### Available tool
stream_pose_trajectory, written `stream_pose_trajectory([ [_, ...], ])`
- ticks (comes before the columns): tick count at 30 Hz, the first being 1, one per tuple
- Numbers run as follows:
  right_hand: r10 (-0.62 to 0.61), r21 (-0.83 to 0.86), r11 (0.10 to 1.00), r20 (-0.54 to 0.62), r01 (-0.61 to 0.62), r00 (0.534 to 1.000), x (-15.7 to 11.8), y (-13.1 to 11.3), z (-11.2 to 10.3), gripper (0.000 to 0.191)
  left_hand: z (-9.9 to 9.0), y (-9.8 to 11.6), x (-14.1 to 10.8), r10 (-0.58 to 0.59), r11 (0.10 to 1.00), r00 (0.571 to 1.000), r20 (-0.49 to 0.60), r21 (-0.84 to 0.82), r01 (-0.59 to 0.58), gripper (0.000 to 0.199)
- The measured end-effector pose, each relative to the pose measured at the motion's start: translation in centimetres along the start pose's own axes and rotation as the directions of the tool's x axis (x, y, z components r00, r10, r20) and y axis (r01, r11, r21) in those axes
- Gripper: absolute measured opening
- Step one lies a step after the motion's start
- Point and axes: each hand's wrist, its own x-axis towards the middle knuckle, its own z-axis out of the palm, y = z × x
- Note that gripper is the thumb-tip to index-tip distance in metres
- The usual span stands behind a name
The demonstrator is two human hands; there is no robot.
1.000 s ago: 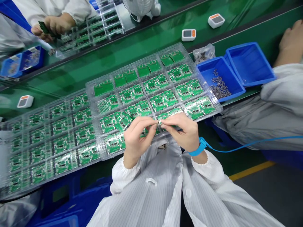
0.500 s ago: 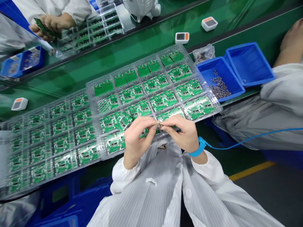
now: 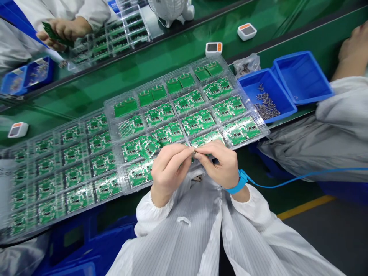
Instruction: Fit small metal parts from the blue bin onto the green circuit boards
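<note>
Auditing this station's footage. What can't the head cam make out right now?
Head view:
- Small metal part between the left hand and right hand: fingers hide most of it; too small to identify.
- Circuit board: right hand covers its lower part.
- Loose metal pieces in the blue bin: too small to identify.
- Wrist strap cord: cut off by the right edge; its end is unseen.

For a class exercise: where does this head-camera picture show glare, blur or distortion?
Head view: glare streaks the clear plastic tray of green circuit boards; its lower-left corner turns soft; the tiny silvery part between left hand and right hand is indistinct.
</note>
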Motion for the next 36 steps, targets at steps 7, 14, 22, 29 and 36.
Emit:
stream_pose_trajectory([
  [7, 0.013, 0.000, 1.000, 0.015, -0.013, 1.000, 0.0, -0.4, -0.1, 0.007, 0.2, -0.2, -0.6, 0.077, 0.996, 0.997, -0.019, 0.055, -0.076, 0.035],
  [14, 0.070, 0.007, 0.997, 0.084, -0.071, 0.994, -0.1, -1.1, -0.3, 0.016, 0.2, -0.4, -0.7, 0.091, 0.991, 0.996, -0.021, 0.100, -0.088, 0.038],
  [22, 0.159, 0.116, 0.978, 0.133, -0.175, 0.978, 0.2, -1.3, -0.5, 0.014, 0.4, -0.5, -0.9, 0.095, 0.990, 0.996, -0.001, 0.100, -0.094, 0.035],
  [29, 0.210, 0.180, 0.955, 0.142, -0.234, 0.967, 0.6, -1.6, -0.9, 0.017, 0.4, -0.6, -1.2, 0.076, 0.990, 0.997, -0.002, 0.119, -0.075, 0.039],
  [36, 0.276, 0.181, 0.935, 0.169, -0.305, 0.946, 1.1, -1.2, -1.7, 0.023, 0.6, -0.5, -1.4, 0.033, 0.995, 0.996, 0.087, 0.087, -0.041, 0.031],
])
